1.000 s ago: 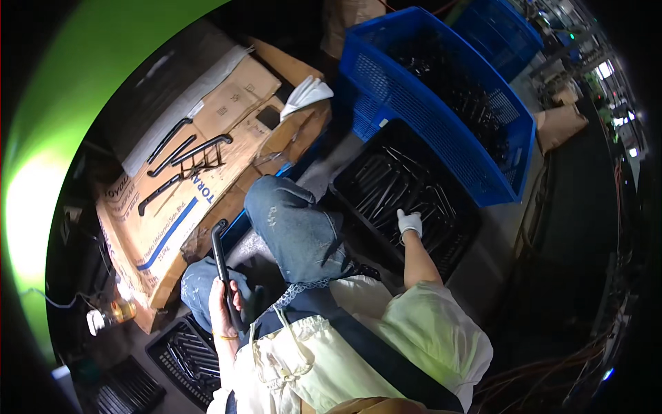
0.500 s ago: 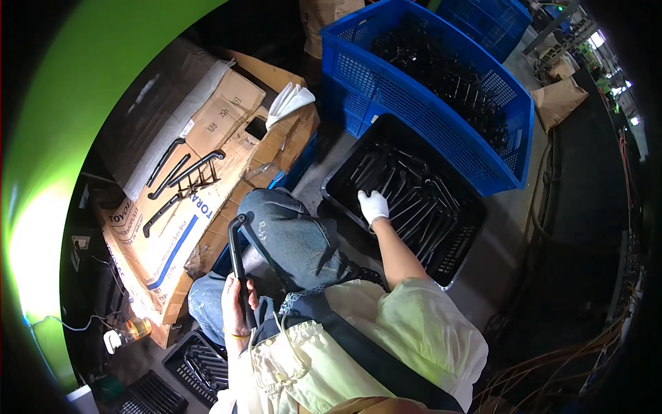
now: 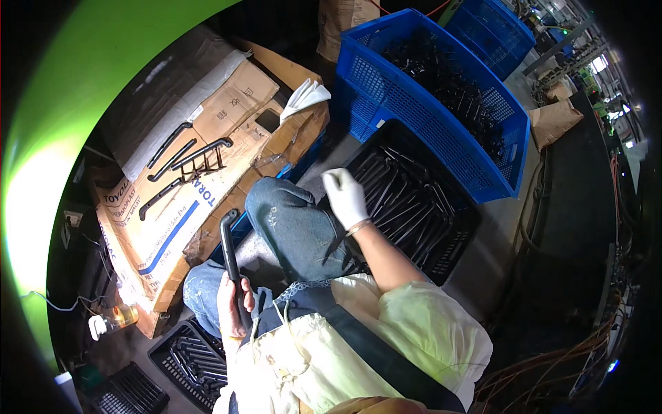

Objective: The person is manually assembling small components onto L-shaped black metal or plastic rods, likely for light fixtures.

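Note:
My left hand [image 3: 233, 303], bare, is closed around the lower part of a long black plastic handle-like part [image 3: 230, 252]. The part stands nearly upright by my thigh, its rounded end with a small hole pointing up. My right hand [image 3: 347, 198] wears a white glove and is raised over the near-left edge of a black crate [image 3: 456, 234], beside my knee. Its fingers are curled in, and whatever they hold, if anything, is hidden. Inside the crate, several similar long black parts [image 3: 407, 200] lie side by side.
Several black parts [image 3: 169, 164] lie on the flattened cardboard [image 3: 227, 124] at left, near a white cloth [image 3: 305, 99]. A large blue crate [image 3: 427, 103] full of small black pieces stands behind the black crate. Smaller black baskets [image 3: 162, 355] and a bottle [image 3: 114, 321] are at lower left.
My right hand has come up and left, from over the parts in the black crate toward my knee. My left hand keeps its hold, with the part slightly lower.

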Demonstrator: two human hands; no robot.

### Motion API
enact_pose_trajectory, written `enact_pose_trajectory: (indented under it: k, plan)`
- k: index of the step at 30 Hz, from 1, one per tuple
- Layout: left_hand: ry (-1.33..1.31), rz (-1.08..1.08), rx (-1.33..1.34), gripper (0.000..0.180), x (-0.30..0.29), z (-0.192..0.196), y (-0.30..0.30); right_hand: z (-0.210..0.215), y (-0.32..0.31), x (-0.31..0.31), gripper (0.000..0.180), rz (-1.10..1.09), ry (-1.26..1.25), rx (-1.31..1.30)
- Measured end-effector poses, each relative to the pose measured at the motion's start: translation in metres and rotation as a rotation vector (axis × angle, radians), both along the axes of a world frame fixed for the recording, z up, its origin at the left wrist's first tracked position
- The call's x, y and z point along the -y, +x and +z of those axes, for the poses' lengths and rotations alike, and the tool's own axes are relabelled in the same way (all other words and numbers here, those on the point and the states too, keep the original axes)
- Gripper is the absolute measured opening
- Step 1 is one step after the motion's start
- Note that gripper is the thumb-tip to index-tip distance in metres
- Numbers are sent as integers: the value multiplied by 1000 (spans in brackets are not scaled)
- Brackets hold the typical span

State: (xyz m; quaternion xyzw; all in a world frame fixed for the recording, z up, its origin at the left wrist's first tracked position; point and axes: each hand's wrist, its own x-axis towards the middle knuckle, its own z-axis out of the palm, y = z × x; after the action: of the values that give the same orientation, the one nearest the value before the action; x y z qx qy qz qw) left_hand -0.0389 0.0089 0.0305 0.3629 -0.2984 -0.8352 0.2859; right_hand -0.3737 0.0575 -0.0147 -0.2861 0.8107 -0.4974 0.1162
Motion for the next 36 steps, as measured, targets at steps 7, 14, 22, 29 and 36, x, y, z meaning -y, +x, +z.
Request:
enact_pose_trajectory:
  k: [7, 14, 22, 29, 36]
  plan:
    - [62, -105, -148, 42, 10, 8, -15, 65, 126, 37, 22, 742, -183, 345]
    - [72, -65, -244, 38, -15, 11, 4, 77, 162, 62, 26, 827, 36, 509]
    - [-60, 82, -105, 42, -24, 6, 29, 79, 181, 82, 23, 908, 108, 631]
    - [-28, 125, -266, 50, -22, 24, 29, 83, 195, 90, 19, 973, 134, 682]
    - [-240, 50, -195, 60, -24, 35, 34, 86, 193, 92, 21, 944, 197, 750]
